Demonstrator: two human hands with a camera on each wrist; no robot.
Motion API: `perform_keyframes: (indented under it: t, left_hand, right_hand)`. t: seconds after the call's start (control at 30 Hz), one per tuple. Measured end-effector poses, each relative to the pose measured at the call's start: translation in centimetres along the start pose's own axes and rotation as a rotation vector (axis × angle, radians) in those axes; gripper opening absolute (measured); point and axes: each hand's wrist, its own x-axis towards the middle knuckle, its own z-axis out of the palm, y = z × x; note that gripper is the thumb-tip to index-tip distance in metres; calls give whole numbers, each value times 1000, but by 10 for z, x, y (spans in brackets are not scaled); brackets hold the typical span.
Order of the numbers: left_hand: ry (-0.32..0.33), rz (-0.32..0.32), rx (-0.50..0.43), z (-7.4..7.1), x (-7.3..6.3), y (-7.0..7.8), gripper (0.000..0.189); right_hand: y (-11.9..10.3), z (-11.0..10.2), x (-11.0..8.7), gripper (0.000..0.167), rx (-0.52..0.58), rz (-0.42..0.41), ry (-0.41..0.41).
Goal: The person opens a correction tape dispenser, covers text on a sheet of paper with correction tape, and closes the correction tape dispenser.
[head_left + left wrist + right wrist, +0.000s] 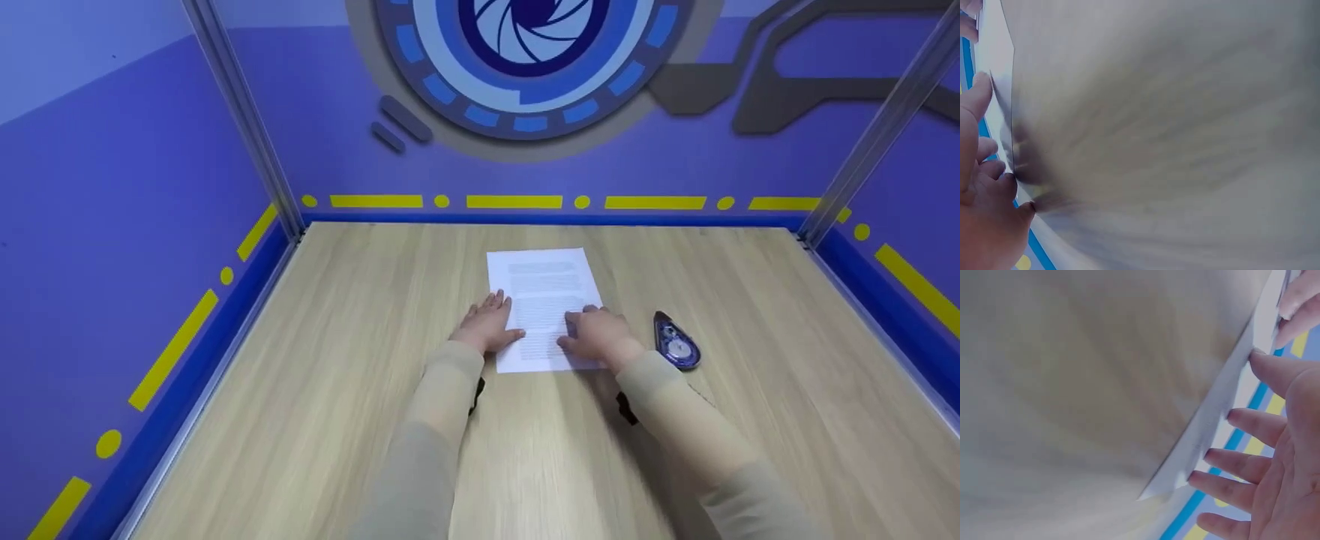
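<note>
A printed sheet of paper point(546, 307) lies flat on the wooden table, lines of text across it. My left hand point(486, 324) rests at its left edge, thumb on the page and the other fingers spread past the margin. On the right side of the sheet, my right hand point(601, 335) touches it with loosely extended fingers. The right wrist view shows those fingertips along the paper point(1213, 408), with nothing gripped. A correction tape dispenser point(677, 346) in a dark see-through case lies just right of the right hand.
The wooden table point(360, 322) is enclosed by blue-purple panels point(142, 247) with yellow markings. Metal posts point(244, 112) stand at the back corners.
</note>
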Motion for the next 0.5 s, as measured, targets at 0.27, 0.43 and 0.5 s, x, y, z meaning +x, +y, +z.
perform_keyframes:
  t: [0.27, 0.43, 0.5]
  left_hand:
    - [-24, 5, 25, 0, -3, 0, 77]
    - [-34, 19, 33, -1, -8, -3, 76]
    - [-49, 23, 24, -2, -10, -4, 77]
  right_hand:
    - [7, 5, 1, 51, 90, -55, 60]
    - [11, 9, -1, 58, 192, -73, 17]
    - [11, 9, -2, 59, 214, -78, 8]
